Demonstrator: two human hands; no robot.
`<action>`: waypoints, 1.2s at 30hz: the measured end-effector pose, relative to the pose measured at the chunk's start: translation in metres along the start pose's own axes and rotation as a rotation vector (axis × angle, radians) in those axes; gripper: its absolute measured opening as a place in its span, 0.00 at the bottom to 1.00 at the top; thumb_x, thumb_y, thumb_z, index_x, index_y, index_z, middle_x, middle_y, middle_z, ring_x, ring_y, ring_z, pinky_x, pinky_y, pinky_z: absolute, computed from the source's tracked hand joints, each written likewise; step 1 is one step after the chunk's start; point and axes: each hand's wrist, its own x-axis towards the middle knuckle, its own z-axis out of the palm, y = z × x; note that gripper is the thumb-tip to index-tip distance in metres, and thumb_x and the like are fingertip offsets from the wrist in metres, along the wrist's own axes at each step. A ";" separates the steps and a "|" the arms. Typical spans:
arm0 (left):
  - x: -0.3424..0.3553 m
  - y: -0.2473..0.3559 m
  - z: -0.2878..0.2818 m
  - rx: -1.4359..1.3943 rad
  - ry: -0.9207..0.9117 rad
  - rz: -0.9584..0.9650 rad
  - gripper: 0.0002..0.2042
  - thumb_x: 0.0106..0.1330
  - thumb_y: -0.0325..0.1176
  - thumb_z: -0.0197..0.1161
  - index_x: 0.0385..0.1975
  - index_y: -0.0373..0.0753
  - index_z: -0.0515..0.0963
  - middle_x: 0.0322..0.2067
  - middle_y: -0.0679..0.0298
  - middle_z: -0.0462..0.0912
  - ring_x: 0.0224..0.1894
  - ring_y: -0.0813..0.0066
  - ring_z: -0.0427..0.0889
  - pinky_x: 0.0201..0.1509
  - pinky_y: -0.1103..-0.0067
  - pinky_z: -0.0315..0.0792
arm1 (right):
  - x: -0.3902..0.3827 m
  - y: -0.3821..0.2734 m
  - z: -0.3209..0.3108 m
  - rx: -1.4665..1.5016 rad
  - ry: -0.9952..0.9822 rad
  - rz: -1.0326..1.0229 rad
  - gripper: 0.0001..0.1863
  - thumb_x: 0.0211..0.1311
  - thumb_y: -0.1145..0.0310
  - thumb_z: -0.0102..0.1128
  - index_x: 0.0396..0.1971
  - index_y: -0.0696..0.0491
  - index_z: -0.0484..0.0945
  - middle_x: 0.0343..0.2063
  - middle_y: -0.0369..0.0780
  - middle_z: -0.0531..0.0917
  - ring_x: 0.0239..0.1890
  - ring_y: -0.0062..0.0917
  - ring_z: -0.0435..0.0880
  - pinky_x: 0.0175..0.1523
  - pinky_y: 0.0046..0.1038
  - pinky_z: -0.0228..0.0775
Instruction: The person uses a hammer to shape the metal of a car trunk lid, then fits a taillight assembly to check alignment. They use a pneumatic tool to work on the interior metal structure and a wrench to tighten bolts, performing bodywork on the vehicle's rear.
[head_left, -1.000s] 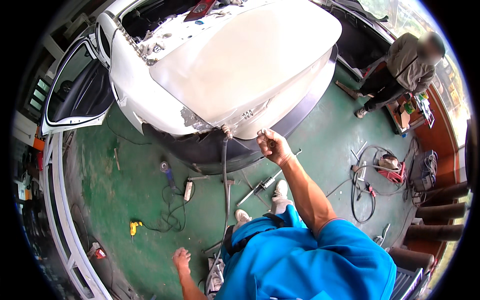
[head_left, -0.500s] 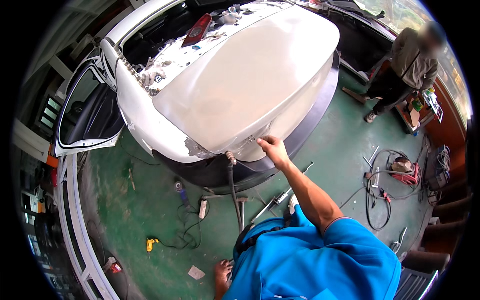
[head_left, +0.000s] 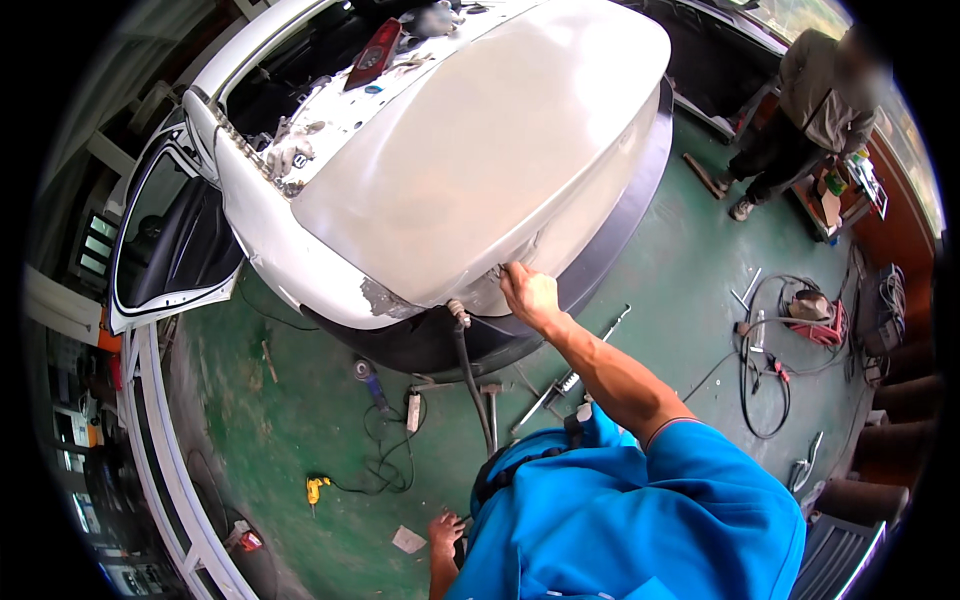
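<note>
The white car's beige trunk lid (head_left: 450, 170) fills the upper middle. My right hand (head_left: 530, 297) is closed in a pinch against the lid's lower rear face, over a rough grey patch. Whatever lies between its fingertips is hidden. To its left, a black cable (head_left: 466, 370) with a brass-coloured end (head_left: 458, 312) meets the lid's lower corner. Bare grey filler or metal (head_left: 382, 299) shows on the fender beside it. Low beside my blue shirt, my left hand (head_left: 446, 532) hangs with its fingers slightly apart and nothing visible in them.
On the floor lie a yellow drill (head_left: 317, 490), an angle grinder (head_left: 367, 378), a slide hammer (head_left: 560, 388) and coiled cables (head_left: 765, 390). A red tail lamp (head_left: 375, 52) rests on the car. Another person (head_left: 825, 95) stands at the right. The car door (head_left: 175, 235) hangs open.
My right hand has moved slightly left along the lid and now covers part of the rough patch. The fingers of my left hand show more. The whole view has shifted a little.
</note>
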 end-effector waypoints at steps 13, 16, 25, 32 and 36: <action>0.003 0.087 0.021 -0.089 0.334 -0.394 0.17 0.65 0.33 0.64 0.52 0.35 0.75 0.43 0.52 0.83 0.35 0.61 0.85 0.38 0.71 0.78 | 0.019 0.015 -0.018 0.425 -0.312 0.230 0.18 0.65 0.59 0.55 0.36 0.61 0.80 0.25 0.55 0.81 0.32 0.49 0.83 0.40 0.43 0.72; 0.003 0.076 0.031 -0.087 0.294 -0.422 0.18 0.65 0.32 0.64 0.53 0.34 0.75 0.42 0.51 0.83 0.34 0.60 0.85 0.36 0.72 0.78 | 0.016 0.012 -0.016 0.045 -0.190 -0.011 0.12 0.64 0.62 0.56 0.30 0.57 0.76 0.23 0.48 0.82 0.27 0.46 0.83 0.32 0.44 0.73; -0.001 0.057 0.026 -0.139 0.269 -0.457 0.23 0.66 0.36 0.66 0.58 0.34 0.71 0.48 0.48 0.82 0.41 0.56 0.86 0.45 0.66 0.79 | 0.020 0.020 -0.004 0.300 -0.170 0.129 0.08 0.60 0.66 0.59 0.30 0.54 0.83 0.21 0.47 0.82 0.23 0.37 0.83 0.28 0.39 0.72; -0.021 0.004 -0.007 0.035 0.015 -0.116 0.19 0.73 0.36 0.51 0.58 0.33 0.70 0.50 0.46 0.80 0.42 0.48 0.85 0.49 0.61 0.78 | 0.020 0.010 -0.007 -0.136 -0.106 -0.195 0.08 0.59 0.65 0.61 0.26 0.54 0.79 0.19 0.44 0.81 0.22 0.40 0.82 0.27 0.41 0.72; -0.005 -0.012 -0.006 0.449 -0.162 0.180 0.18 0.73 0.35 0.52 0.58 0.33 0.70 0.49 0.46 0.81 0.41 0.48 0.85 0.46 0.62 0.79 | 0.021 0.023 -0.013 0.045 -0.070 -0.070 0.10 0.59 0.64 0.61 0.27 0.55 0.78 0.13 0.40 0.76 0.18 0.34 0.79 0.24 0.38 0.70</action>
